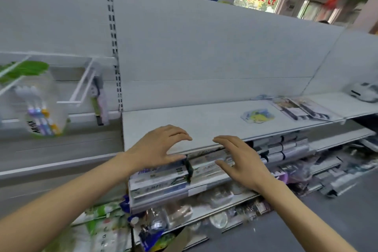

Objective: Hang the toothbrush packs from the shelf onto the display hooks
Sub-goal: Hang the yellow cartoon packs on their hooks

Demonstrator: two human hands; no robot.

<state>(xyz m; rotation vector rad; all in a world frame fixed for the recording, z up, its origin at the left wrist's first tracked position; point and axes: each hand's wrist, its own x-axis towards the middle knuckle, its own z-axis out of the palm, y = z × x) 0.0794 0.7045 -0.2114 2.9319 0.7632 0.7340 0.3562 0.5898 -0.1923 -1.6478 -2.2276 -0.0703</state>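
Note:
A toothbrush pack (44,106) with a green top hangs on white display hooks (81,86) at the left; a second, narrow pack (99,100) hangs beside the upright. On the white shelf (184,120) lie a blue-yellow pack (258,116) and flat dark packs (300,108) toward the right. My left hand (157,146) and my right hand (237,159) hover over the shelf's front edge, fingers spread and loosely bent, holding nothing.
Boxed toothpaste (163,180) fills the lower shelf under my hands, with more stock (286,149) to the right. Green bags (98,225) and loose goods sit at the bottom. A white object (364,91) lies at the far right of the shelf. Shop windows show behind the back panel.

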